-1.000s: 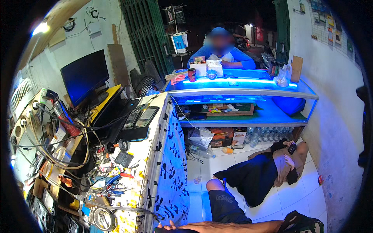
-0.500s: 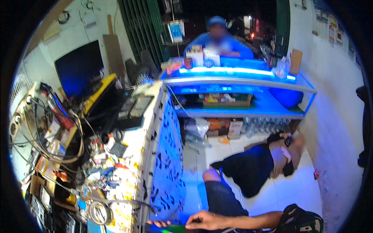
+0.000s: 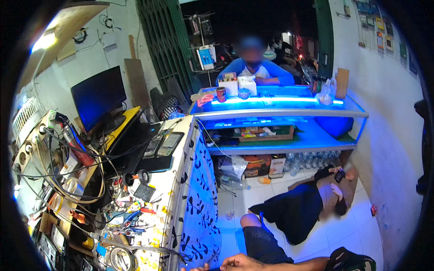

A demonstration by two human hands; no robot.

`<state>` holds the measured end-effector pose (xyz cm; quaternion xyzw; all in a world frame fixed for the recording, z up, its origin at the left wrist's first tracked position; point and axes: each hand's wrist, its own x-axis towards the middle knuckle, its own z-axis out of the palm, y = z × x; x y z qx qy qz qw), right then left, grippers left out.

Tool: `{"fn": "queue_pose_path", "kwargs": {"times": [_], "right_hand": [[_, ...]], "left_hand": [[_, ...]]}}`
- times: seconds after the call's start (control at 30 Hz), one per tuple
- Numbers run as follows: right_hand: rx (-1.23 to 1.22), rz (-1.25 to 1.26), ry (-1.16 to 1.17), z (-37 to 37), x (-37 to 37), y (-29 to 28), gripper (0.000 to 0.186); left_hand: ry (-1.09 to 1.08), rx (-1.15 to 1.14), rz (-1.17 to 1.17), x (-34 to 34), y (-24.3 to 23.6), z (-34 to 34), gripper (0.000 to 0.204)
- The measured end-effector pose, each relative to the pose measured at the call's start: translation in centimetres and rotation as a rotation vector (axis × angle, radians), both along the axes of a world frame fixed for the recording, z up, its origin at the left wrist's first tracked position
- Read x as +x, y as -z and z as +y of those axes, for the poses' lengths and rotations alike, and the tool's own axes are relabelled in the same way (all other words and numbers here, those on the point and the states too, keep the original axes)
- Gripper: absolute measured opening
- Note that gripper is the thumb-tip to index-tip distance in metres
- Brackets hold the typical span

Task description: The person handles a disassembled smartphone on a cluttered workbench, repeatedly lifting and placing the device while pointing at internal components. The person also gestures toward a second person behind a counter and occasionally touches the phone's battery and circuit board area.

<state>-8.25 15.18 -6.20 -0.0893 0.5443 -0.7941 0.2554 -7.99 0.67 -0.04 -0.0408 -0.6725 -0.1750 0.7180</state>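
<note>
At the bottom edge, my right hand [image 3: 242, 262] is closed, its fingers bent around something dark that lies mostly below the frame. Only the fingertips of my left hand [image 3: 196, 268] show, just left of it, against the same dark thing; what it is cannot be made out. To the left, the workbench [image 3: 168, 198] carries a roll of tape [image 3: 122, 259], pliers and small tools [image 3: 131, 230], a dark cable [image 3: 149, 249] and black round parts [image 3: 143, 175]. Farther back on it lie opened phones or small devices [image 3: 170, 143].
A monitor [image 3: 99, 95] and tangled cables [image 3: 58, 189] stand at the left. Ahead is a lit glass counter [image 3: 280, 113], with a person [image 3: 253, 67] behind it. Another person [image 3: 298, 207] lies on the floor at the right, holding a phone. Plastic bottles [image 3: 312, 161] stand under the counter.
The view has tilted up, so the scene sits lower and my hands are more cut off. The green-lit dark thing between my hands has mostly left the frame.
</note>
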Motion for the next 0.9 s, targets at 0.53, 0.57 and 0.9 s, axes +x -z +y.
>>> {"fn": "queue_pose_path", "kwargs": {"times": [0.53,0.57,0.9], "right_hand": [[-0.042,0.209,0.029,-0.2,-0.1,-4.2,0.027],[-0.111,0.119,0.089,0.3,-0.5,-4.8,0.025],[0.5,1.493,0.478,2.8,-3.5,-11.5,0.028]], "left_hand": [[1.181,1.244,-0.575,3.0,-1.5,-0.2,0.088],[1.13,1.329,-0.463,1.7,-2.1,0.0,0.083],[1.638,1.583,-0.248,-1.6,-8.3,2.3,0.084]]}}
